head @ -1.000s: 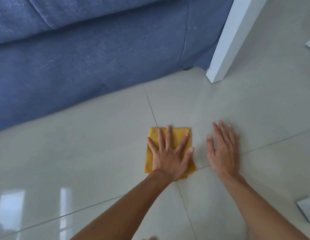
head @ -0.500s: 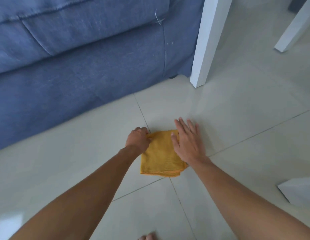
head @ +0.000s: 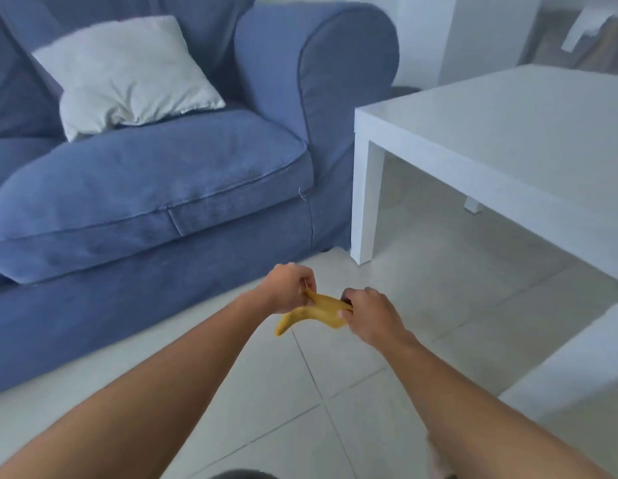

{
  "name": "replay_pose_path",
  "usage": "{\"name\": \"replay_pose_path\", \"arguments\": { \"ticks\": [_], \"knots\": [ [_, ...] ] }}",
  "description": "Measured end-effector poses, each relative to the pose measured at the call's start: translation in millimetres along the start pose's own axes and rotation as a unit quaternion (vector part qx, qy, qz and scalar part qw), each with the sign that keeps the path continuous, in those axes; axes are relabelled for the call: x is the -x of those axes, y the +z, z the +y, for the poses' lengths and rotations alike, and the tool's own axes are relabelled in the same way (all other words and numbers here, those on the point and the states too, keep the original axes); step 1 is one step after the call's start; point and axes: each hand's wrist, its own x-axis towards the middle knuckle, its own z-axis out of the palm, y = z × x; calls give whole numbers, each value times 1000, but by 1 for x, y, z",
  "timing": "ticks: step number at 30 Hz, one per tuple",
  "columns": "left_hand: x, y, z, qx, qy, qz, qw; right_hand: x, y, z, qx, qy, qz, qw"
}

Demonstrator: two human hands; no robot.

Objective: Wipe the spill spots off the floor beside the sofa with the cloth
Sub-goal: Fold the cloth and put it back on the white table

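Note:
The yellow cloth [head: 312,314] hangs in the air above the pale tiled floor [head: 438,323], stretched between both hands and sagging at its lower left corner. My left hand [head: 288,286] pinches its upper left edge. My right hand [head: 368,311] grips its right edge. Both hands are in front of the blue sofa [head: 145,202], near its right armrest. No spill spots show on the tiles.
A white cushion [head: 124,70] leans on the sofa seat. A white low table [head: 507,140] stands right of the sofa, its leg [head: 364,209] close to the hands. Another white surface [head: 577,361] juts in at the lower right.
The cloth lay flat on the floor under my left palm, then both hands took its edges and lifted it off the tiles. My view has tilted up to show the sofa seat and table.

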Motion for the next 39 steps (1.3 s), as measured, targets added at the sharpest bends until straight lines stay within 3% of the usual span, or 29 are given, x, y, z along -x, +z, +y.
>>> {"name": "replay_pose_path", "arguments": {
  "ticks": [8,13,17,23,27,29,32,36,39],
  "knots": [
    [31,-115,115,14,81,90,992,44,-187,-3,-44,11,68,997],
    [49,-165,197,109,148,132,974,91,-302,16,-121,18,129,984],
    [56,-188,258,259,198,117,938,133,-379,36,-152,29,198,968],
    [33,-173,329,387,193,31,901,161,-424,95,-244,111,215,939],
    [-13,-138,366,409,143,65,899,142,-416,138,-259,197,271,906],
    [-36,-121,376,358,104,122,920,131,-406,152,-216,225,318,895],
    [-51,-92,378,175,110,167,964,127,-381,166,-144,219,302,917],
    [-53,-56,374,45,210,134,968,137,-343,180,-77,201,238,947],
    [-53,-35,370,-30,232,68,970,141,-329,189,-36,190,204,960]
  ]
}}
